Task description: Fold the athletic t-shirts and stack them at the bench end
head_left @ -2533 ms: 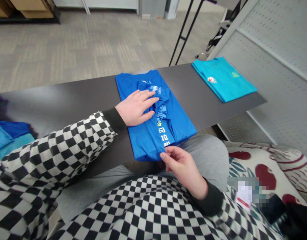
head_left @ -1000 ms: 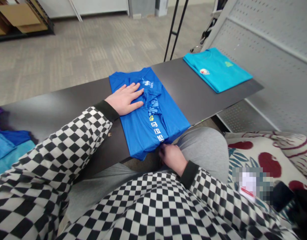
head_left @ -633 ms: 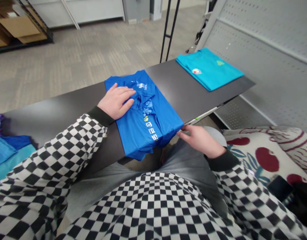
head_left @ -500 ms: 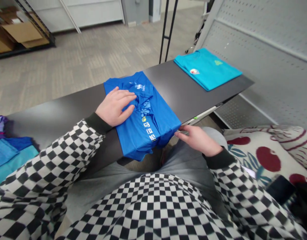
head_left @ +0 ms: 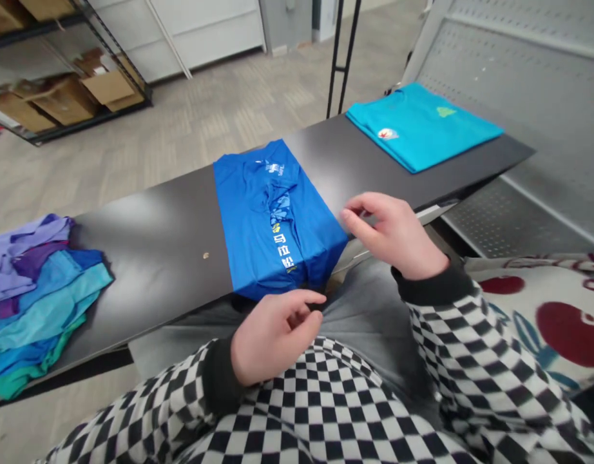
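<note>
A folded royal-blue T-shirt [head_left: 258, 212] with white and yellow print lies across the dark table [head_left: 162, 251], its front edge hanging slightly over the near side. My left hand [head_left: 272, 332] is curled below that front edge, thumb and fingertips pressed together at the hem; whether cloth is between them is hidden. My right hand [head_left: 396, 232] hovers just right of the shirt's right edge, fingers bent, thumb and forefinger slightly apart, with nothing in them. Both arms wear checkered sleeves.
A folded turquoise T-shirt [head_left: 422, 125] lies at the table's far right end. A loose heap of blue, teal and purple garments [head_left: 31, 296] sits at the left end. A grey perforated panel [head_left: 519, 71] stands on the right, a black stand leg [head_left: 343, 58] behind, and shelves with cardboard boxes [head_left: 65, 96] at the far left.
My left hand has left the top of the blue shirt and come down to its front edge. My right hand rose from the front corner to beside the right edge. The view shifted left.
</note>
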Motion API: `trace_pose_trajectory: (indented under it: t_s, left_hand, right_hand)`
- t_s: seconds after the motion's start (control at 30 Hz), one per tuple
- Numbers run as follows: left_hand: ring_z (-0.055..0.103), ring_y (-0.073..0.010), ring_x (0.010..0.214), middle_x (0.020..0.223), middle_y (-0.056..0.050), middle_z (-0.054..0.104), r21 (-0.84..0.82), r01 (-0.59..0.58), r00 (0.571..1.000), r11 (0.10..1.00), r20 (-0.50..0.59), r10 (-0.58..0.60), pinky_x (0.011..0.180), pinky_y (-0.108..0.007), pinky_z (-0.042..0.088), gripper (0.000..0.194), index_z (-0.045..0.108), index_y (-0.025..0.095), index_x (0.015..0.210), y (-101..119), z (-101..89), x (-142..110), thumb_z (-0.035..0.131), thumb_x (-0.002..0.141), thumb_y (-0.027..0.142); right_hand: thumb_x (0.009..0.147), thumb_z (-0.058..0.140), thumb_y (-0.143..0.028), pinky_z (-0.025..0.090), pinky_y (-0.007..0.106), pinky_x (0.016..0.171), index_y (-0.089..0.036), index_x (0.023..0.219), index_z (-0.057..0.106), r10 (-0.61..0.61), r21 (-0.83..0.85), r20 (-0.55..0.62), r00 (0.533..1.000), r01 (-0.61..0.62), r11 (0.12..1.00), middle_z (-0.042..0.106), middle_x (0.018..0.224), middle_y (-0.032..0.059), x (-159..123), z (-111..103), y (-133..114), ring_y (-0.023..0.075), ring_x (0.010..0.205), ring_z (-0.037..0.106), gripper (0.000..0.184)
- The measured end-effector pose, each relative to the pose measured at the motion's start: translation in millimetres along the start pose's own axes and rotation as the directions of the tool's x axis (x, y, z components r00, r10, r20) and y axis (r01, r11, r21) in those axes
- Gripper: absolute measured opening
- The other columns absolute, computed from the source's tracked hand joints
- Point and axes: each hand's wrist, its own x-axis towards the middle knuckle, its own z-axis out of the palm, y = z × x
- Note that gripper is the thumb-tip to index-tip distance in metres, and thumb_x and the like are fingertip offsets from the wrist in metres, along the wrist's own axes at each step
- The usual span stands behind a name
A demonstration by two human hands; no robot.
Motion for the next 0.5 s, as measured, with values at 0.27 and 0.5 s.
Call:
trace_pose_trajectory:
  t_s: [0.27,0.5]
  left_hand:
    - [0.055,-0.0104,0.046,0.086,-0.003,0.078,-0.617,0.328,0.879,0.715,-0.077,-0.470,0.039,-0.021,0.041,0.081,0.031,0.014,0.175,-26.8,45.7,27.4,0.063,0.108,0.047]
    - [0.054,-0.0085,0.046,0.084,-0.001,0.073,-0.673,0.235,0.868,0.701,-0.179,-0.464,0.038,-0.020,0.039,0.057,0.056,0.014,0.149,-38.9,63.0,52.2,0.067,0.106,0.051]
  right_hand:
    - [0.101,0.069,-0.027,0.057,0.046,0.106,-0.022,0.110,0.086,-0.344,0.129,0.194,0.919,0.324,0.937,0.085,0.114,0.0095,93.3,66.0,14.8,0.0311,0.109,0.077,0.019]
    - [0.100,0.075,-0.030,0.056,0.046,0.107,-0.022,0.110,0.086,-0.490,0.116,0.398,0.776,0.487,0.865,0.083,0.119,0.0094,127.8,99.8,19.9,0.0310,0.114,0.075,0.017]
